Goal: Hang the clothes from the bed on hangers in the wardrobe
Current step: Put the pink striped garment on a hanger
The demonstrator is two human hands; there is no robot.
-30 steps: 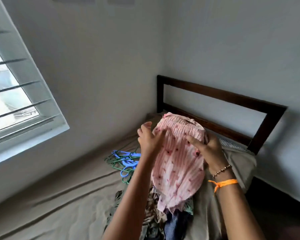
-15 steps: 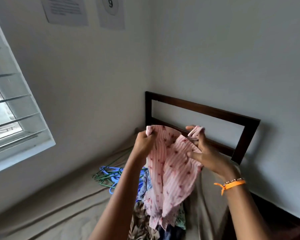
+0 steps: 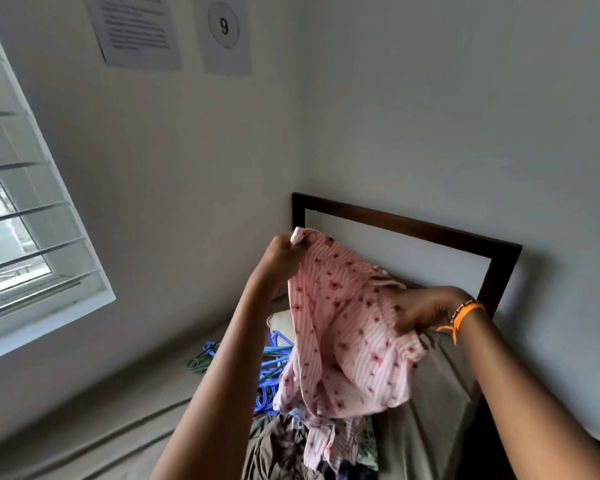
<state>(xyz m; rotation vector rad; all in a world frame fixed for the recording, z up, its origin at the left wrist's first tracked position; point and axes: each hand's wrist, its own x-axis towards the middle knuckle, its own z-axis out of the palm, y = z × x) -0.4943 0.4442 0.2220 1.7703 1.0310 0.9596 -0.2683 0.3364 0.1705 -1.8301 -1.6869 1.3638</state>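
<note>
A bed [image 3: 426, 403] with a taupe sheet and a dark wooden headboard [image 3: 413, 225] stood in the corner of a pale-walled room, a louvred window [image 3: 25, 216] on the left and two printed sheets [image 3: 174, 29] taped high on the wall. Blue and green hangers [image 3: 271, 362] lay on the mattress beside a heap of clothes [image 3: 291, 445]. The left hand [image 3: 281, 258], raised, pinched a corner of a pink striped floral garment [image 3: 347, 341]; the right hand [image 3: 423, 310], lower, had fingers curled around its other edge, holding it above the heap.
</note>
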